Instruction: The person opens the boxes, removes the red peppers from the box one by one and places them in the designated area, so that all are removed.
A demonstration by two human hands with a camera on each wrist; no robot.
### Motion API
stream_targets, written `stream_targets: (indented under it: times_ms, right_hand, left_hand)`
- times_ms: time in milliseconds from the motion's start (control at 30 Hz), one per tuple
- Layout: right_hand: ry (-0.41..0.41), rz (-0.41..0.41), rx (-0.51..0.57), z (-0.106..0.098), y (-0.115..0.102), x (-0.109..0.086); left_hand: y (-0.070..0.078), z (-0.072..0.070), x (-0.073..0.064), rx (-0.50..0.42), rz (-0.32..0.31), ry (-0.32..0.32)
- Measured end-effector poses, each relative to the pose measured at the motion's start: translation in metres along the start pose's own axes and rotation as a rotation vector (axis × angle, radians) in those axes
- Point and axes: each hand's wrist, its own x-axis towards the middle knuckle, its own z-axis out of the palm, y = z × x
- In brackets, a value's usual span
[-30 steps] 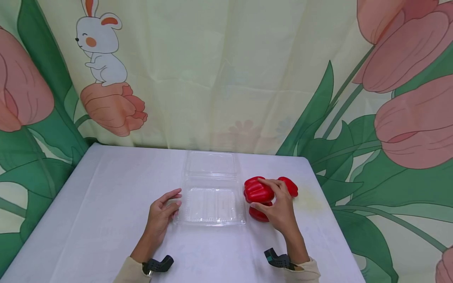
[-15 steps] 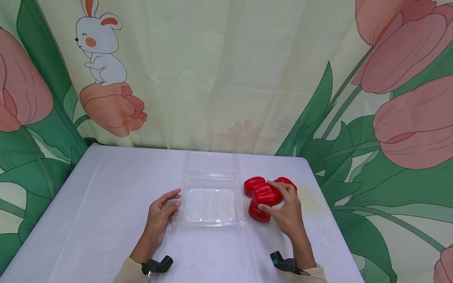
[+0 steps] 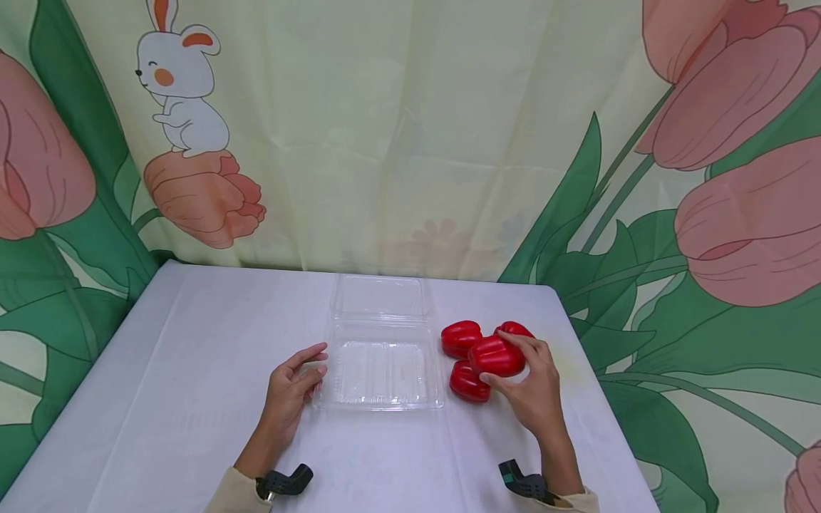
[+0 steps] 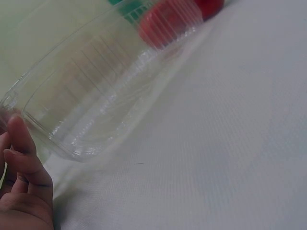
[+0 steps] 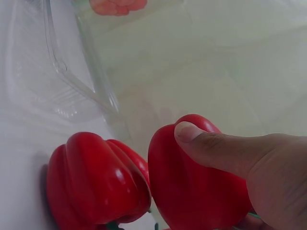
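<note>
A clear plastic clamshell container (image 3: 386, 370) lies on the table with its lid folded back. My left hand (image 3: 288, 392) holds its left rim between thumb and fingers; the left wrist view shows the fingers (image 4: 29, 165) at the container's corner. To the right, my right hand (image 3: 537, 388) grips a red bell pepper (image 3: 497, 356), thumb on the near side and fingers over the far side. Around it are three more red peppers: one behind left (image 3: 460, 338), one in front (image 3: 469, 382), and one partly hidden behind (image 3: 514, 328). Whether the gripped pepper touches the table is unclear.
A white cloth covers the table (image 3: 212, 356). Behind it hangs a curtain (image 3: 385, 142) printed with tulips and a rabbit. Dark wrist-worn devices sit on the left wrist (image 3: 285, 481) and right wrist (image 3: 526, 484).
My right hand has carried the gripped pepper to the right, away from the container, uncovering the pepper at the back left. My left hand and the container have stayed in place.
</note>
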Motion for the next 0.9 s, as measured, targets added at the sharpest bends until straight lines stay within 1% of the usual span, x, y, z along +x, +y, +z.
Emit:
stream_targets:
  times_ms: [333, 900]
  right_hand:
    - [0.011, 0.062, -0.015, -0.006, 0.012, -0.003]
    - [0.042, 0.100, -0.050, -0.014, 0.036, -0.008]
  left_hand:
    - [0.000, 0.000, 0.000, 0.006, -0.005, 0.010]
    - [0.000, 0.001, 0.000, 0.003, -0.007, 0.014]
